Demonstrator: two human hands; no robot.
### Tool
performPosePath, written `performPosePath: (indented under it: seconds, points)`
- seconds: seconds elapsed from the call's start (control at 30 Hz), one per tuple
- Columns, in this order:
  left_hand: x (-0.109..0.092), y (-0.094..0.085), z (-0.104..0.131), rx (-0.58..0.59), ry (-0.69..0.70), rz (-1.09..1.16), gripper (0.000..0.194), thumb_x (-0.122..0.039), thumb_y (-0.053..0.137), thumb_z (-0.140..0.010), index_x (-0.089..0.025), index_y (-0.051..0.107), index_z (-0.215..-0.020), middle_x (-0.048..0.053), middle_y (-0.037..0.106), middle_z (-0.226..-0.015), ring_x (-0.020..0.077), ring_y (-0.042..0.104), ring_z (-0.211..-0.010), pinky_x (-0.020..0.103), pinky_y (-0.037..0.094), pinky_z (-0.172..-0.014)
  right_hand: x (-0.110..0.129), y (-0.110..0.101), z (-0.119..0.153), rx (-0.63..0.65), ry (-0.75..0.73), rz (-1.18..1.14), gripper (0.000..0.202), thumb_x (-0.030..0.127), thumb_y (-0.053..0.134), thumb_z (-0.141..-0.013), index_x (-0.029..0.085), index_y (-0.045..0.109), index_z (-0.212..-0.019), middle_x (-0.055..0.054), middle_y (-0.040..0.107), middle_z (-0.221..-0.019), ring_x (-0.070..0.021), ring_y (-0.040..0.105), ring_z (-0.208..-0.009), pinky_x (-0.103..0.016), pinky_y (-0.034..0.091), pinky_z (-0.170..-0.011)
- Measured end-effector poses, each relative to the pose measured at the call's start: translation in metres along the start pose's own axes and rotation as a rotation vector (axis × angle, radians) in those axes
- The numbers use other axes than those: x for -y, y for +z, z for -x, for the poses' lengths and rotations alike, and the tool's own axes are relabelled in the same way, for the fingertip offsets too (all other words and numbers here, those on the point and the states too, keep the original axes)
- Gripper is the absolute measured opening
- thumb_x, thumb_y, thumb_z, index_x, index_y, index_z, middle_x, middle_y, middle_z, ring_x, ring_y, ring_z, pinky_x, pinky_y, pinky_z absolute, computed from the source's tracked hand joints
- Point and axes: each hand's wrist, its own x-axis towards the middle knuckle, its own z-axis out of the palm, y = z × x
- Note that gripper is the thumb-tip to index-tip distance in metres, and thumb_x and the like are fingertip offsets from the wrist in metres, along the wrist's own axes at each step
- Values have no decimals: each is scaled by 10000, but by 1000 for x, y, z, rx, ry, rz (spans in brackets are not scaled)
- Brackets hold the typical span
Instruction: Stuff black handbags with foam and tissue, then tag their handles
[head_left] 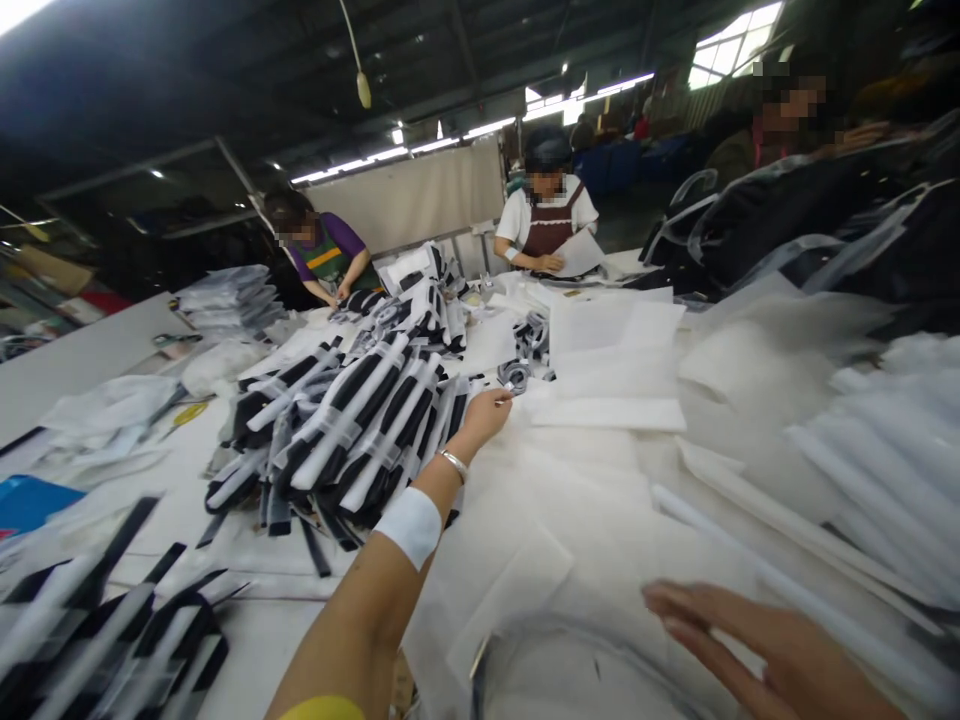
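Note:
My left hand (486,412) reaches far forward over the table, its fingers pinched together at the edge of the white sheets (615,350); what they hold, if anything, is too small to make out. Just beyond the fingertips lies a small grey coil (514,374). Closer to me on the right, my right hand (750,640) hovers with its fingers apart and nothing in them, blurred by motion. Between my arms, at the bottom edge, is a clear curved item with a dark rim (577,650), partly cut off.
Black-and-white strapped bundles (352,430) are heaped left of my forearm, with more bundles (97,630) at the lower left. Folded translucent plastic (885,470) lies at the right. Two people work across the table; another is at the upper right beside black items.

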Motion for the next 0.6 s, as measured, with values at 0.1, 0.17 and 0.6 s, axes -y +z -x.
performPosePath:
  seconds: [0.1, 0.17, 0.6]
  points:
    - [-4, -6, -13, 11, -27, -68, 337, -368, 606, -952, -189, 591, -1237, 97, 601, -1265, 231, 626, -1058, 444, 550, -891, 42, -6, -95, 67, -70, -118, 369, 442, 523, -963, 277, 686, -1249, -35, 710, -1231, -225, 699, -1079, -330, 576, -952]
    - [-5, -8, -23, 9, -35, -103, 344, -367, 608, -950, -187, 587, -1243, 98, 600, -1266, 232, 626, -1060, 447, 549, -891, 56, 4, -162, 57, -67, -175, 408, 410, 480, -989, 231, 618, -1329, -53, 686, -1277, -204, 677, -1121, -335, 552, -991]
    - [15, 46, -128, -40, -74, -253, 336, -366, 606, -952, -195, 589, -1241, 98, 599, -1269, 230, 625, -1063, 441, 549, -892, -48, 39, -423, 304, 142, 670, 322, 348, 607, -964, 168, 601, -1231, -100, 608, -1249, -222, 626, -1060, -429, 547, -899]
